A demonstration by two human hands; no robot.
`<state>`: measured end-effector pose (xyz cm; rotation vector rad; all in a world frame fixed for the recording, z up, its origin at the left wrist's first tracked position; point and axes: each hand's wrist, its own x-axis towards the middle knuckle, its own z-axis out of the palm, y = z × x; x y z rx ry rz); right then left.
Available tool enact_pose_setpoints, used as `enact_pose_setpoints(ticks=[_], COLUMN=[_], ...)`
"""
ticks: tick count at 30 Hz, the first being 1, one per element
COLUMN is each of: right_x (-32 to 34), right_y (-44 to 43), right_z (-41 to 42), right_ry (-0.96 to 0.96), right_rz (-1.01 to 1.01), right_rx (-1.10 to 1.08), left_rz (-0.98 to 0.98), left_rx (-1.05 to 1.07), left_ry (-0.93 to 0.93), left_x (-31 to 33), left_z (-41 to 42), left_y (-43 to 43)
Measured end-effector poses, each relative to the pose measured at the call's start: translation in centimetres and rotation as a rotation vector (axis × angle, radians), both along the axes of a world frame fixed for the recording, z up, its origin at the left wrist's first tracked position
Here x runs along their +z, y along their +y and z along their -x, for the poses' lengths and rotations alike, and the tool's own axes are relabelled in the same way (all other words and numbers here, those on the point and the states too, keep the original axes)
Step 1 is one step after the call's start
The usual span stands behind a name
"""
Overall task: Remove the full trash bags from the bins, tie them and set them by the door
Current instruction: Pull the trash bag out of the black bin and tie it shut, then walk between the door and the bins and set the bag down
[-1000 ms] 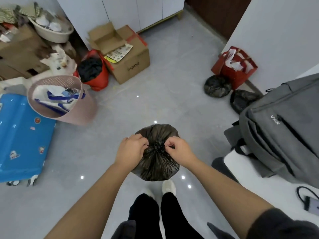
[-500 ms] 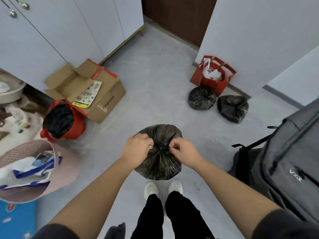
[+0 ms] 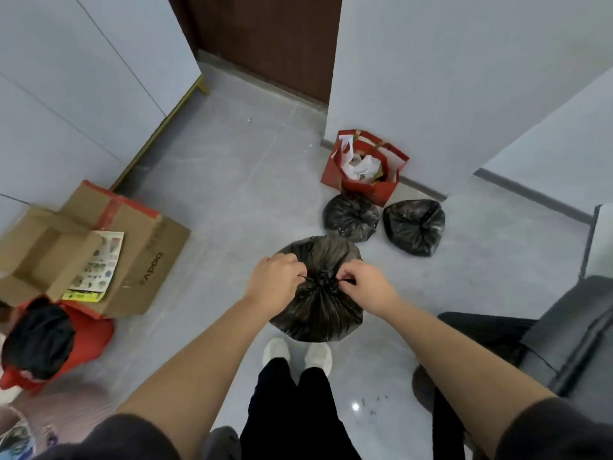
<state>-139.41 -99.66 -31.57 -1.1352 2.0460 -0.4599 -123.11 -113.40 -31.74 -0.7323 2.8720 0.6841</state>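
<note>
Trash bag (image 3: 315,313) still pinched at knot by left hand (image 3: 273,282), right hand (image 3: 366,287); door (image 3: 265,38) nearer

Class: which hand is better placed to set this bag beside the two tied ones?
Probably the right hand: like the left hand it pinches the bag, but the tied bags lie ahead on its side.

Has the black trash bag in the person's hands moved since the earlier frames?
Yes. The held trash bag has come closer to the nearer tied bag lying in front of the red paper bag.
</note>
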Motion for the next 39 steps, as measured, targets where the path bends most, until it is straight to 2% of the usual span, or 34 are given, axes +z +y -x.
enact_pose_setpoints(ticks=[7,13,19,29,34,39], right_x=[-3.3,-10.5,-19.0,-30.3,-34.1,-37.0], right_y=[-4.6,-6.6,-6.0,-0.4,0.8,0.3], right_z=[12.8,23.0,32.0,40.4,43.5,46.2], right_ry=[0.063,0.098,0.044,0.084,0.106,0.152], right_rz=[-0.084,-0.178,-0.209,-0.244,-0.237,-0.185], right_rx=[-0.068,-0.217,-0.314,-0.458,-0.496,-0.575], left_rz=[-0.081,-0.130,-0.155,-0.257,-0.330,-0.287], left_rx=[-0.096,-0.229,-0.299,-0.234,-0.180,-0.172], left_ry=[-0.040,-0.120,-0.159,-0.194,-0.177,-0.128], left_x=[-4.1,-10.6,-18.5,-30.4,-34.3,-37.0], left_z=[14.1,26.7,37.1,46.3,49.8,52.6], left_y=[-5.5,-8.7,-8.8,-2.5,-0.9,-0.7])
